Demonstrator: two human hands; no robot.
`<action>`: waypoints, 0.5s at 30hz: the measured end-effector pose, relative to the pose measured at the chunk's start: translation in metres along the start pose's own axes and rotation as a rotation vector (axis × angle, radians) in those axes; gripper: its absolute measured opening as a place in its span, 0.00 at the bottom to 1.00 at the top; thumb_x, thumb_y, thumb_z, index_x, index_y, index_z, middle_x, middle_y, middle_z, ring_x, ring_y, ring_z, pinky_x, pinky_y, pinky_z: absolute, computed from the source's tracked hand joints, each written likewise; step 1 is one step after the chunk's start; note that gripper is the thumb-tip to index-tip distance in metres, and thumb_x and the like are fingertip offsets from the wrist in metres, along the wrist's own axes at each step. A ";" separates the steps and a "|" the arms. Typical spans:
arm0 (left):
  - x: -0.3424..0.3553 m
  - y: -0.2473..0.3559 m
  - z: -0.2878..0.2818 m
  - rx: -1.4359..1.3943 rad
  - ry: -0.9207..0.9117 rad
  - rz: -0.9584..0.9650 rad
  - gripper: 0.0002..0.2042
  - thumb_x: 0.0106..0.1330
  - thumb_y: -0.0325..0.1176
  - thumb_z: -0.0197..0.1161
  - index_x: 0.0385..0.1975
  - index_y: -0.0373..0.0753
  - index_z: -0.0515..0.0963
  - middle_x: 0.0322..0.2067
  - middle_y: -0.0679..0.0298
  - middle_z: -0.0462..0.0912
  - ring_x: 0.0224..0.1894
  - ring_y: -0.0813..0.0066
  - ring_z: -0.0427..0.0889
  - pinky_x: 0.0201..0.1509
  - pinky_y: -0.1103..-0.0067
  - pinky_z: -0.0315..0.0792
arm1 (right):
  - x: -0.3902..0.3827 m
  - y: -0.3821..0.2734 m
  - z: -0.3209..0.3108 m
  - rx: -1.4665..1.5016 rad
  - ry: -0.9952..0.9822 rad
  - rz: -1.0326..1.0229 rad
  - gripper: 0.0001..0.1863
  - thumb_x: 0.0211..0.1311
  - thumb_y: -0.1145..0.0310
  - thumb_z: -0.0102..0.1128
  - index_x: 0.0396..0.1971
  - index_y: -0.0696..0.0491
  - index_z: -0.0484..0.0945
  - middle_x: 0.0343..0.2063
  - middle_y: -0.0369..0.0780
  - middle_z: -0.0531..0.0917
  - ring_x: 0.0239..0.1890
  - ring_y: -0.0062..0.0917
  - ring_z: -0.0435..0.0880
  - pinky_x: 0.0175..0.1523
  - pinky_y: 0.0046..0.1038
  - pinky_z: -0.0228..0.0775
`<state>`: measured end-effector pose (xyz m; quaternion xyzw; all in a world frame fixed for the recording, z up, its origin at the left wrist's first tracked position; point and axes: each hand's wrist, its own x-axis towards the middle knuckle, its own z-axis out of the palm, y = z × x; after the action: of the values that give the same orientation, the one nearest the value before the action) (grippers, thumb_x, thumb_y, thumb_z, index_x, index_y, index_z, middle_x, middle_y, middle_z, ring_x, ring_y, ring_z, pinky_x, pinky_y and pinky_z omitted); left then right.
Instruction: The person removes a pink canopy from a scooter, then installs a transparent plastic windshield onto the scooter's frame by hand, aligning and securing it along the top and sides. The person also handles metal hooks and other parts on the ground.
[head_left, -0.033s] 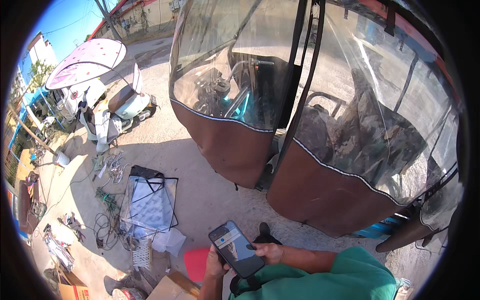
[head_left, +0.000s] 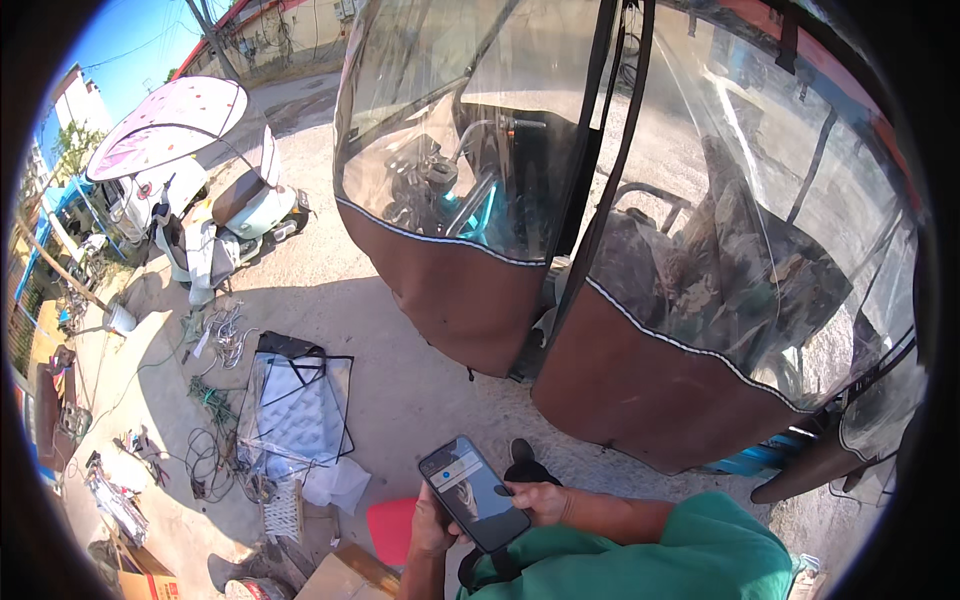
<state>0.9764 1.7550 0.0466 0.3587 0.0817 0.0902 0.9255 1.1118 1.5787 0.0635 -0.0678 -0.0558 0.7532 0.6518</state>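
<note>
At the bottom centre I hold a dark smartphone point(head_left: 470, 488) tilted, screen up, showing a picture. My left hand point(head_left: 436, 522) is wrapped round its left side. My right hand point(head_left: 538, 500) grips the right side, its thumb at the edge of the screen. A red seat or plastic piece point(head_left: 388, 525) lies just left of my left forearm, with a cardboard box point(head_left: 335, 582) below it. My dark shoe point(head_left: 520, 452) shows beyond the phone.
A vehicle's brown-and-clear plastic enclosure point(head_left: 680, 410) stands ahead and right. A scooter with pink canopy point(head_left: 160, 120) is parked back left. Folded plastic sheeting point(head_left: 295, 405), tangled cables point(head_left: 208, 460), a white bucket point(head_left: 122, 320) and scattered items lie along the left.
The phone has shifted very slightly up and to the left, still held in both my hands. The rest of the scene looks the same.
</note>
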 end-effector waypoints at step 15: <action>0.031 -0.084 -0.190 -0.048 0.897 -0.155 0.38 0.75 0.69 0.51 0.74 0.47 0.63 0.55 0.54 0.82 0.53 0.49 0.85 0.51 0.56 0.81 | -0.020 -0.395 -0.213 -0.550 0.662 -0.715 0.25 0.68 0.56 0.64 0.58 0.57 0.77 0.51 0.45 0.86 0.51 0.36 0.87 0.58 0.42 0.80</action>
<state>0.9750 1.8244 -0.1514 0.2556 0.4990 0.1689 0.8106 1.5366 1.6147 -0.0779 -0.4452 -0.0623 0.3814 0.8077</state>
